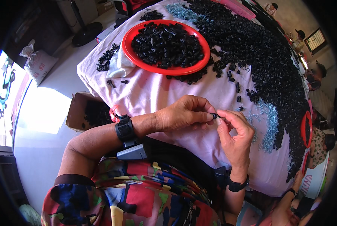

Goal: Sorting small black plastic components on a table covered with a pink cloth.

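Observation:
Over the near part of the cloth, both hands meet at a small black plastic part (215,116). My left hand (185,113) pinches it between thumb and forefinger from the left. From the right, my right hand (234,135) closes its thumb and fingertips on the other end. Whether this is one part or two joined ones is too small to tell. Beyond the hands, a red round tray (129,56) holds a heap of short black cylindrical parts (166,43). Loose black parts (238,88) lie between the tray and my right hand.
A wide pile of small black parts (258,49) covers the table's far and right side. Small pale-blue pieces (268,126) lie along its edge. A pink-white cloth (153,88) drapes the table. Left stand a cardboard box (73,111) and white sack (38,62). Other people sit right.

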Available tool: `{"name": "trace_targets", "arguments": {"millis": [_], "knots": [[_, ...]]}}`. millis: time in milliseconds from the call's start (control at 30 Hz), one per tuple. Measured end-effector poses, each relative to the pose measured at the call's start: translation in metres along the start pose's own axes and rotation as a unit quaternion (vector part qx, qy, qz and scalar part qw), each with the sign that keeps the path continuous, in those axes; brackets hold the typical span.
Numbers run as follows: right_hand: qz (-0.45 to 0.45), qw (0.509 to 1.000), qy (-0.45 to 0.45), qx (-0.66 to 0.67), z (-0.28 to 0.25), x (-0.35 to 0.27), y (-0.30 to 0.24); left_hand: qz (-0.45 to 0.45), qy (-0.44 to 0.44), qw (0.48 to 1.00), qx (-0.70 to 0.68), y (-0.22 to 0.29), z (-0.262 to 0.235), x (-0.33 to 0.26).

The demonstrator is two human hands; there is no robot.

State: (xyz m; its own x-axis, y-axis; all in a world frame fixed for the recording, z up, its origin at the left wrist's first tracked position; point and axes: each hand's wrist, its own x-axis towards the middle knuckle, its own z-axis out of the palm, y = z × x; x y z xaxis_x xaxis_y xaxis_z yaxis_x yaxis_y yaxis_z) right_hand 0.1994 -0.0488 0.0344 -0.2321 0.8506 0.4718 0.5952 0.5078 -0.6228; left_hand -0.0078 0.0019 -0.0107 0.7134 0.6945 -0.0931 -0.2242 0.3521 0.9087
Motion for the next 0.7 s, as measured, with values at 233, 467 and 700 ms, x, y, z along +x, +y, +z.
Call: {"name": "trace_targets", "arguments": {"millis": [233, 467, 700], "knots": [[-0.005, 1.000, 0.001, 0.016, -0.0002, -0.0008, 0.0024, 0.009, 0.018, 0.999, 0.025, 0.0015, 0.0038, -0.0024], [-0.011, 1.000, 0.001, -0.002, -0.0017, 0.0010, -0.0002, 0.041, 0.030, 0.996, 0.077, -0.0053, 0.0068, -0.0008], [0.029, 0.999, -0.019, 0.032, -0.0048, -0.0015, 0.0038, 0.046, 0.028, 0.995, 0.087, -0.0022, 0.0059, -0.0019]]}}
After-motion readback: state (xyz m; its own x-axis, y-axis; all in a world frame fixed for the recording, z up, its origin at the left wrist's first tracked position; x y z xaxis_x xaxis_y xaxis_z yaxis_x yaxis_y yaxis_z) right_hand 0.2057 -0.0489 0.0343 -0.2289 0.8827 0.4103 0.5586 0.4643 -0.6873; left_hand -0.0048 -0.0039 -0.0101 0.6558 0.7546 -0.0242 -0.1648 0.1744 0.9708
